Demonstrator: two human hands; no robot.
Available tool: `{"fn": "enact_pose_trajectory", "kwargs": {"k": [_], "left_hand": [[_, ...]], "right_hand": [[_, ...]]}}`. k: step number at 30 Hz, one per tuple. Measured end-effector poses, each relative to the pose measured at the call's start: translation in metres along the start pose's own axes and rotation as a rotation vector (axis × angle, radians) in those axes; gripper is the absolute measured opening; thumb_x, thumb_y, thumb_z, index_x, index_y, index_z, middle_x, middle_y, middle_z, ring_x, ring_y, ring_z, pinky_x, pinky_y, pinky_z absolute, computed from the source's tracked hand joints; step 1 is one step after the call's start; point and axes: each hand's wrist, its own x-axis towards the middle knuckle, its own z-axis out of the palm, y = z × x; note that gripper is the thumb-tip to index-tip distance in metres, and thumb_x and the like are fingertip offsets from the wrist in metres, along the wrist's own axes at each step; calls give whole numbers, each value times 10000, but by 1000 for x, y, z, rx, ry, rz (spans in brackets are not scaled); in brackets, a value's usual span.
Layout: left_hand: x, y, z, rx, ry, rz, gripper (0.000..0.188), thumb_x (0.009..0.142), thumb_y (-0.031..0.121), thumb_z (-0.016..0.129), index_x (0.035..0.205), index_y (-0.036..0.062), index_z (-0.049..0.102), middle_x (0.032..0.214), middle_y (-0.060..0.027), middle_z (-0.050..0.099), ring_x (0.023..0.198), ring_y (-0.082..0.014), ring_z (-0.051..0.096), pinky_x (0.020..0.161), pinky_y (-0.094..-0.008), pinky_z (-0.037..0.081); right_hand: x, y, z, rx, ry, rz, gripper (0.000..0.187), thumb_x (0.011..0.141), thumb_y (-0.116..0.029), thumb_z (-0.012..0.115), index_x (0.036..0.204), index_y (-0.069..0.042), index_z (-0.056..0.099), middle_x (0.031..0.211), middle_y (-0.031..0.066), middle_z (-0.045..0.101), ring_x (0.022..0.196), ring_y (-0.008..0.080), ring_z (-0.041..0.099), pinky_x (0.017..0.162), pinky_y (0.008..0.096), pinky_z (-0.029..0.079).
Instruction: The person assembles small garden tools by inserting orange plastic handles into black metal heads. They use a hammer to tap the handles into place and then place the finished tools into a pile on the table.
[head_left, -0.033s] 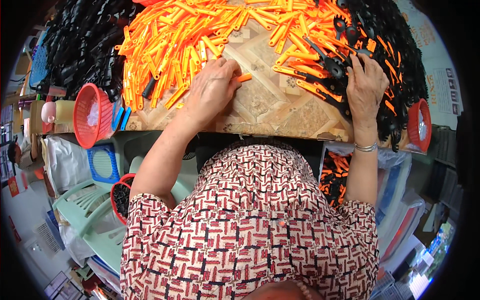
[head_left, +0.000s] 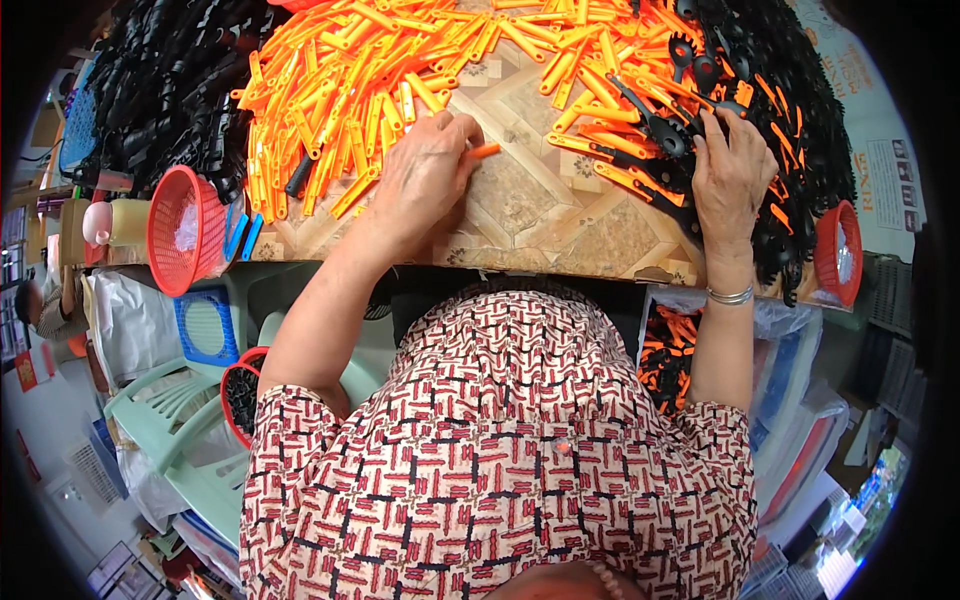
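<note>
My left hand is closed on an orange plastic handle, whose end sticks out to the right past my fingers; the rest of it is hidden in my grip. Just beyond this hand spreads a large heap of orange handles. My right hand reaches into black kitchen utensil pieces at the right, its fingers curled in beside a round black utensil head. What those fingers grip is hidden. Left of it lie a slotted black utensil head and more orange handles.
Black parts pile up at the far left and right of the patterned table. A red basket stands at the left edge beside blue strips; another red basket sits right. Green chairs stand lower left.
The orange handle in my left hand has turned slightly, its end looking thinner. My right hand has barely moved.
</note>
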Motion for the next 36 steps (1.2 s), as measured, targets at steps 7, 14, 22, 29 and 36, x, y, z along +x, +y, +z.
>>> {"fn": "enact_pose_trajectory", "kwargs": {"k": [7, 14, 22, 29, 36], "left_hand": [[72, -29, -3, 608, 349, -18, 361, 876, 153, 720, 1235, 162, 680, 1156, -70, 650, 1105, -285, 607, 866, -439, 509], [146, -37, 56, 185, 90, 343, 342, 926, 184, 659, 1268, 166, 662, 1350, -30, 607, 1316, -277, 524, 1019, -455, 470], [107, -65, -9, 260, -20, 435, 197, 876, -18, 569, 966, 109, 690, 1382, -49, 613, 1322, -287, 549, 1072, -433, 445], [91, -70, -36, -254, 78, 159, 224, 939, -75, 524, 1021, 31, 703, 1038, -76, 744, 1042, -225, 710, 938, -327, 542], [94, -47, -16, -29, 243, 107, 172, 985, 108, 602, 1092, 94, 736, 1038, -91, 748, 985, -261, 718, 884, -355, 549]], "right_hand": [[8, -30, -18, 95, 82, -79, 318, 899, -211, 753, 1190, -96, 698, 1273, 46, 625, 1242, 245, 531, 1048, 440, 353], [12, -48, -18, 189, -20, -182, 367, 852, -115, 726, 1218, -142, 720, 1257, 46, 632, 1245, 259, 530, 1103, 469, 312], [16, 6, -16, 75, 3, -82, 265, 828, -32, 702, 1081, -107, 722, 1249, 23, 645, 1245, 240, 543, 1071, 439, 349], [44, 7, -22, 112, 78, -139, 209, 863, -90, 739, 1072, -102, 723, 1225, 13, 659, 1238, 208, 559, 1050, 416, 356], [78, 21, -2, 87, 33, -245, 204, 923, -173, 694, 1120, -122, 717, 1228, 14, 660, 1208, 217, 582, 1027, 437, 381]]}}
